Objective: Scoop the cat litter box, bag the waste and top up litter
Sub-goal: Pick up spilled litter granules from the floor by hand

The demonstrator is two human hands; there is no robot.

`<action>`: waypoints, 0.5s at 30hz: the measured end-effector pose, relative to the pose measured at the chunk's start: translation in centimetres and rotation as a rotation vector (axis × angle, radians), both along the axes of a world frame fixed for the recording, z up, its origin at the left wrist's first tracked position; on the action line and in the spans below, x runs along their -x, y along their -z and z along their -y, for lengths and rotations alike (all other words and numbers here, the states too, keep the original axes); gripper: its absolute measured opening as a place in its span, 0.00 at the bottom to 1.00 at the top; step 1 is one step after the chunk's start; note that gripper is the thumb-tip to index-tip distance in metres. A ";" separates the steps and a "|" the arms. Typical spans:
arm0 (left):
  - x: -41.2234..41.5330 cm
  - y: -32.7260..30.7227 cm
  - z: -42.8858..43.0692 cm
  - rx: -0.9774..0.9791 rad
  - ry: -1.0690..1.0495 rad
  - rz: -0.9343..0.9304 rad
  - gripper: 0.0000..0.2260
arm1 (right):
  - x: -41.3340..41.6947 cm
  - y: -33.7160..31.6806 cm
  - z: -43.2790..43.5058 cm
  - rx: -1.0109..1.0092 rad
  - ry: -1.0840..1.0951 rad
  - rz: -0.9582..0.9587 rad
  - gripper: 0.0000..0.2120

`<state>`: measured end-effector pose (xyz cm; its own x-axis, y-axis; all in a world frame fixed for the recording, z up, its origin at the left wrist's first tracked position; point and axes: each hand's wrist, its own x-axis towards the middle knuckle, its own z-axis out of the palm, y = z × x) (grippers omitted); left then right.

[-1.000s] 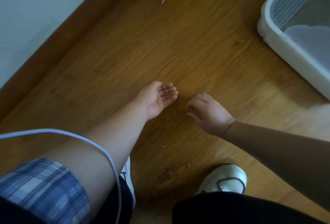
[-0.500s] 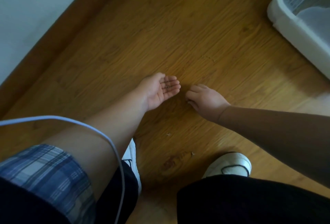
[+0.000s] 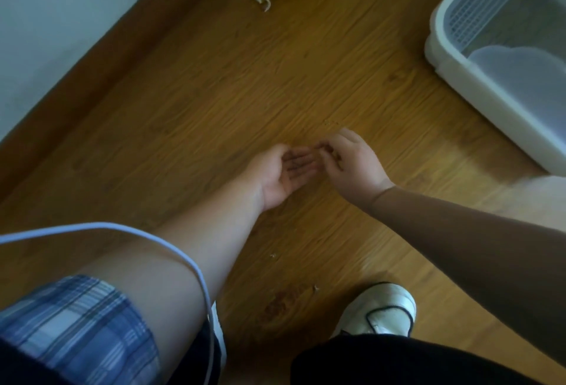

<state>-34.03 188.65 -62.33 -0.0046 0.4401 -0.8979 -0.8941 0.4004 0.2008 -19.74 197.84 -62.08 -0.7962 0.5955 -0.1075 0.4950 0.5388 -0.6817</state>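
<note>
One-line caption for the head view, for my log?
Above the wood floor, right hand pinches litter grains over the cupped left hand; litter box at right.

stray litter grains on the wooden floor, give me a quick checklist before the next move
1. left hand cupped palm up, ready to receive: ok
2. right hand over the left fingers, fingers curled; whether it pinches a grain: cannot tell, blurred
3. pale litter grains on the brown wooden floor just beyond the right hand: not ok, not yet picked up
4. more specks lying near the white shoe: not ok
5. white plastic litter box open-topped, to the right: ok
6. thin white cable crosses the left arm, clear of both hands: ok
</note>
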 end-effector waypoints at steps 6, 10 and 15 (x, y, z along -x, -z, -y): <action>0.5 0.3 -1.0 0.041 -0.055 -0.009 0.16 | -2.9 1.5 -4.6 -0.057 0.256 0.247 0.08; 0.1 0.3 -1.6 0.069 -0.089 -0.038 0.16 | -1.7 2.0 -5.4 -0.065 0.227 0.274 0.10; -0.3 0.1 -2.3 0.083 -0.115 -0.033 0.16 | -0.4 2.6 -5.7 -0.099 0.189 0.288 0.11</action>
